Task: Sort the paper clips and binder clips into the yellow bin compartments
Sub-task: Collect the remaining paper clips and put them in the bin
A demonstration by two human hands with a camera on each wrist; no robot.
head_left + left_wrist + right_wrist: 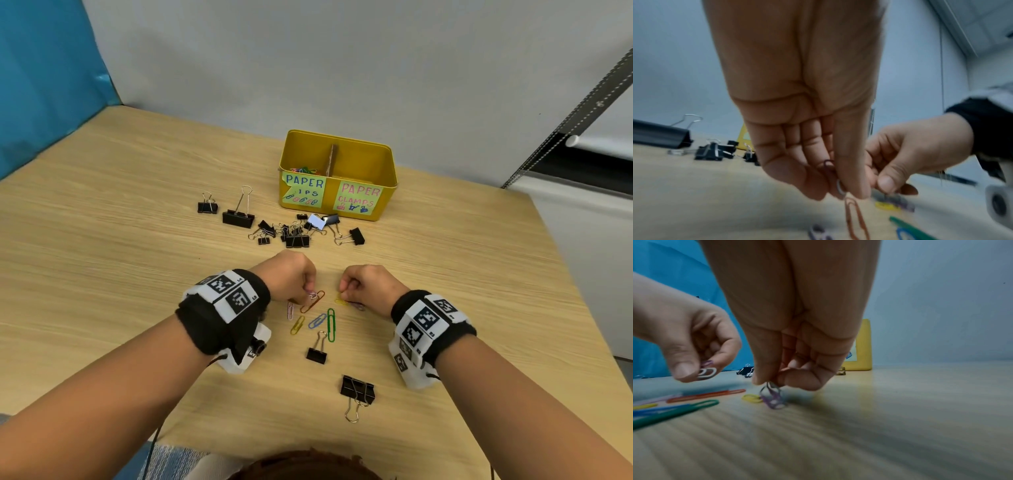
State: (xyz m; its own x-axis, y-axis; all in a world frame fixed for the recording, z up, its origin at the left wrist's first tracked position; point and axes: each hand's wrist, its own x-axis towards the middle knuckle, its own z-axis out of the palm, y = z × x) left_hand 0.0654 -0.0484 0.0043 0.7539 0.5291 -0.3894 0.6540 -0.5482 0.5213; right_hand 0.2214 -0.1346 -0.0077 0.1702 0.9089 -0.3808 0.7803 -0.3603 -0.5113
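Both hands are gathering paper clips from the table [137, 212]: the left hand [291, 275] is pinching a white clip [707, 372], the right hand [368, 286] a purple clip [772, 398]. Each pinch is best firmed before carrying to the yellow bin [337, 205], left compartment; binder clips [294, 233] are lying just before it.

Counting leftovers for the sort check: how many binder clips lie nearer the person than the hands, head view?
2. A small binder clip sits just below the green paper clip; a larger binder clip lies nearer still, slightly right. Others may be hidden.

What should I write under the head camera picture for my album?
Both hands, left and right, pinch paper clips off the table near the yellow bin.
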